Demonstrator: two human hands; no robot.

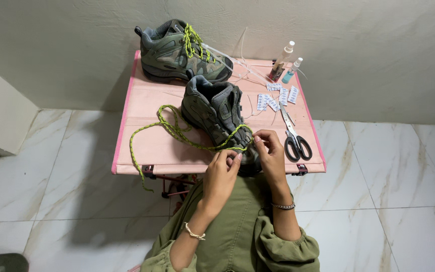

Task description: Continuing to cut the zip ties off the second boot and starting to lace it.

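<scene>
Lace of yellow-green cord runs from the near olive hiking shoe across the pink tabletop and hangs over its front edge. The left hand and right hand meet at the shoe's toe end, each grip pinching the lace. The cord looks soft, light and limp, best taken near its stiff tip; the shoe seems sturdy. Scissors lie just right.

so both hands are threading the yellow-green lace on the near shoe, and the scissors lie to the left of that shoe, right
Not quite. The head view shows the scissors to the right of the near shoe, not the left. Left hand and right hand are indeed at its yellow-green lace.
</scene>
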